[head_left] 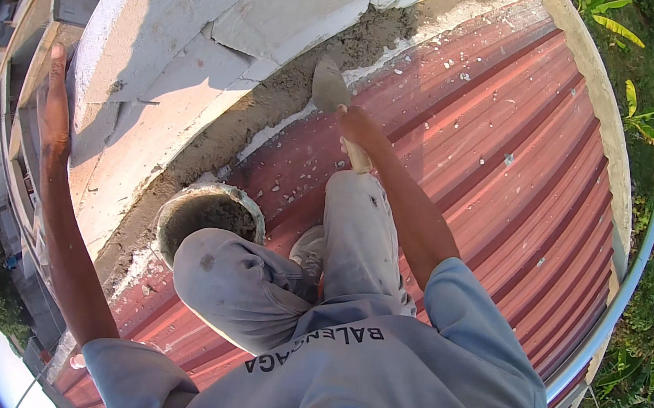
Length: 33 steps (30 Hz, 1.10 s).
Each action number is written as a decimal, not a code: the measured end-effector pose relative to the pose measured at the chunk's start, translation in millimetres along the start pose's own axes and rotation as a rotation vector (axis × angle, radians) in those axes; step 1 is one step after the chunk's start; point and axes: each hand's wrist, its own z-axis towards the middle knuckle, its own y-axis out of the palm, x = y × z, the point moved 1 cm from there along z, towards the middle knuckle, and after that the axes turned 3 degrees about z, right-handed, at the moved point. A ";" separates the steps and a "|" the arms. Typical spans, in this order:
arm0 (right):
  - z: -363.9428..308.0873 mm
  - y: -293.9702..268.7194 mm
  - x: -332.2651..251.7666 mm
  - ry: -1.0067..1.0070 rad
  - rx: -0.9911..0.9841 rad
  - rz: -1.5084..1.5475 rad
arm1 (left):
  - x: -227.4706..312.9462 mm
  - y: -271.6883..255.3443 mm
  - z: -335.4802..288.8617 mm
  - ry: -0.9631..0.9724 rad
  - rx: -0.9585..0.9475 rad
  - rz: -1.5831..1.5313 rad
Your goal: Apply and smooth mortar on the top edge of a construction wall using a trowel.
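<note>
My right hand (pixel 363 130) is closed round the handle of a trowel (pixel 328 87). The trowel's grey blade lies at the strip of wet mortar (pixel 274 102) along the foot of a pale block wall (pixel 186 78). Out on the left, my left hand (pixel 56 106) is stretched along the wall's outer edge with its fingers extended, holding nothing. Whether its palm presses on the wall is hard to see. A mortar-crusted bucket (pixel 260 210) stands beside my knee, against the wall's foot, with some grey mix inside.
Under me slopes a red ribbed metal roof (pixel 479 175), dotted with mortar crumbs. A concrete edge (pixel 604 108) and a light-blue pipe (pixel 634 269) bound it on the right, with plants (pixel 649 329) beyond. Past the wall at left, buildings lie well below.
</note>
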 end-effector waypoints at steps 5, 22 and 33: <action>-33.4 33.3 0.3 -0.278 0.176 -0.530 | -9.5 9.3 -0.6 0.078 0.113 0.111; 7.5 -32.4 -35.7 -0.549 0.181 -1.062 | -3.4 -2.5 -8.8 0.059 0.069 0.035; 55.6 -184.4 -31.7 -0.304 0.309 -1.137 | -17.4 -1.1 -7.3 0.045 0.116 0.112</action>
